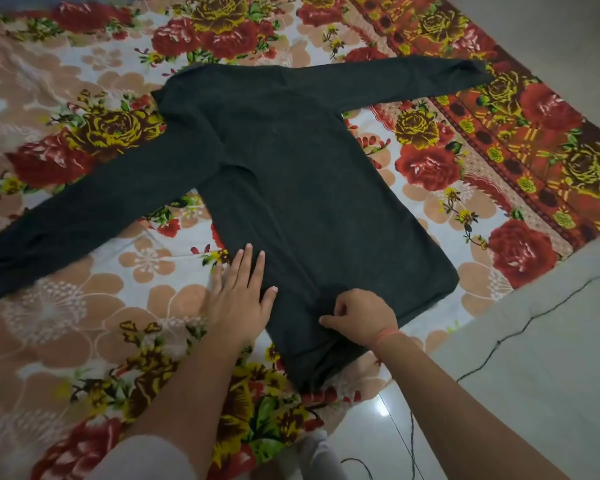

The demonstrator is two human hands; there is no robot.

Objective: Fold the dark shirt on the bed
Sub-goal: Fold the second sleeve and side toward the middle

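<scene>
The dark long-sleeved shirt (pixel 291 174) lies spread flat on the floral bedsheet (pixel 84 306), collar away from me, hem toward me. One sleeve stretches to the far right, the other to the near left. My left hand (pixel 238 296) lies flat with straight fingers on the shirt's lower left edge, partly on the sheet. My right hand (pixel 359 315) has curled fingers and pinches the fabric close to the hem, near the shirt's middle.
The bed's right edge runs diagonally from the far right toward me. Beyond it is pale tiled floor (pixel 551 341) with a thin black cable (pixel 520 327) trailing across it. A white-socked foot (pixel 317 452) shows at the bottom.
</scene>
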